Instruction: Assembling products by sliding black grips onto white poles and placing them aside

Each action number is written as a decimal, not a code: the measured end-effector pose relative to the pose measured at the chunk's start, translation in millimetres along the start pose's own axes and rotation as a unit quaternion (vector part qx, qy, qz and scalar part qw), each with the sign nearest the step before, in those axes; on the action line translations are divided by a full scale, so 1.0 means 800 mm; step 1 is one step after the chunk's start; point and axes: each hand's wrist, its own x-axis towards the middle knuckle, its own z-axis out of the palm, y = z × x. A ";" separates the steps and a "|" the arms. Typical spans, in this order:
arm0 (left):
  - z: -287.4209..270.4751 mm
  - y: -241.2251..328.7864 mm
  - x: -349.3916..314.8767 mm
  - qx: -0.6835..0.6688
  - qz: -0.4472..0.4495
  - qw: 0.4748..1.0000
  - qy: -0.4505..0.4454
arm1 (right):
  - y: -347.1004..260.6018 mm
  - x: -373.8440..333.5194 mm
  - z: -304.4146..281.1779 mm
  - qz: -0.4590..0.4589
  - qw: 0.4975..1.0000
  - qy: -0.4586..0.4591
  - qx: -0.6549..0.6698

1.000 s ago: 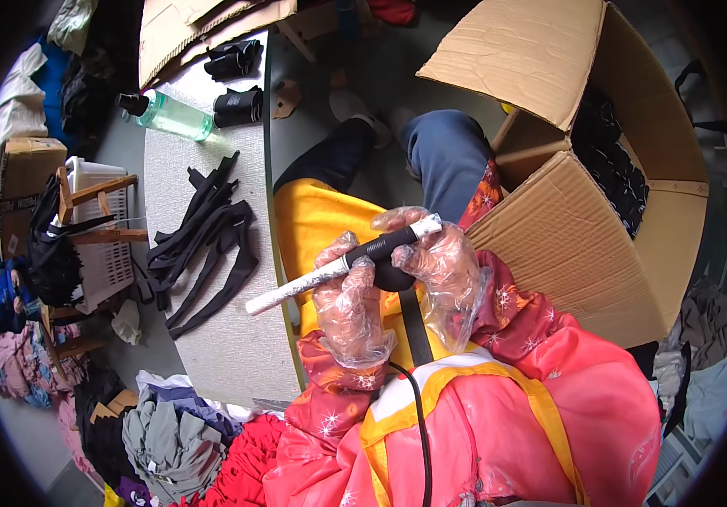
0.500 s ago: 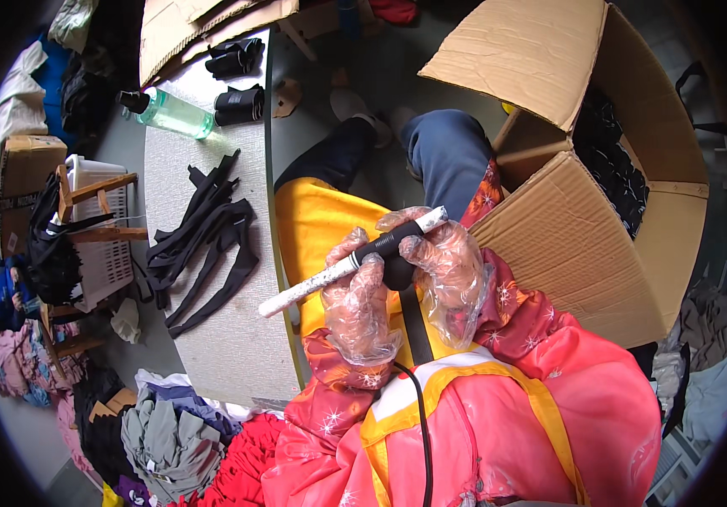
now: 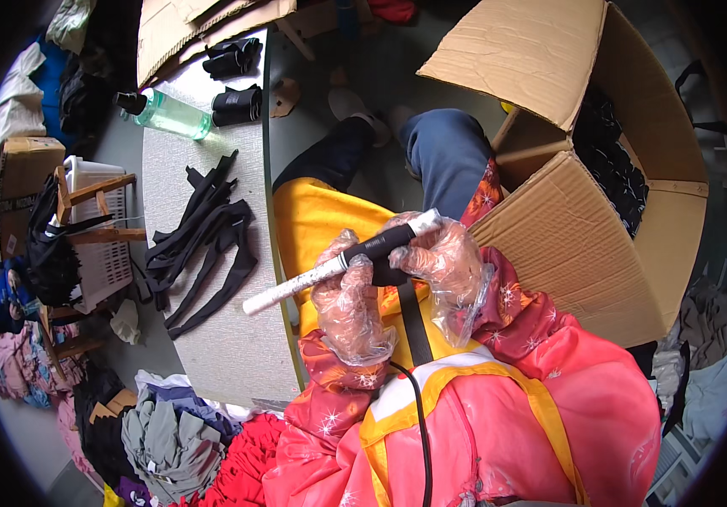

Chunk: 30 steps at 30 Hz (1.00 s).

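Note:
In front of my lap, a white speckled rod (image 3: 287,290) slants up to the right, with a black fabric strip (image 3: 379,245) wound round its middle. My left hand (image 3: 348,306), in a clear plastic glove, closes on the rod at the left edge of the wound strip. Fingers of my gloved right hand (image 3: 449,269) are closed round the rod near its upper right end. Some black fabric hangs under the rod between my hands. Several loose black strips (image 3: 203,237) lie on the table to the left.
The grey table (image 3: 228,363) carries two black rolls (image 3: 236,106) and a green spray bottle (image 3: 173,115). An open cardboard box (image 3: 566,253) with dark patterned cloth inside stands at my right. Heaped clothes (image 3: 169,435) lie lower left, near a white basket (image 3: 103,262) and a wooden stool (image 3: 101,190).
The rod has shifted a little to the left with both hands still on it. My left hand has moved slightly left too. The things on the table lie as before.

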 end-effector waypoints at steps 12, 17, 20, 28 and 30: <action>-0.007 -0.001 0.003 -0.004 0.025 0.999 -0.032 | -0.007 -0.002 0.009 0.084 0.995 0.060 0.015; -0.011 0.003 0.003 0.001 0.030 0.998 -0.054 | -0.007 -0.001 0.003 0.069 0.996 -0.001 0.054; -0.010 0.002 0.001 0.036 0.030 0.997 -0.064 | -0.013 -0.001 0.006 0.048 0.995 -0.011 0.086; -0.005 0.000 0.001 -0.050 -0.058 0.996 -0.050 | -0.006 -0.001 0.007 -0.046 0.995 -0.014 0.088; -0.006 0.000 0.000 -0.009 -0.048 0.998 -0.038 | -0.006 -0.002 0.004 -0.026 0.994 -0.018 0.104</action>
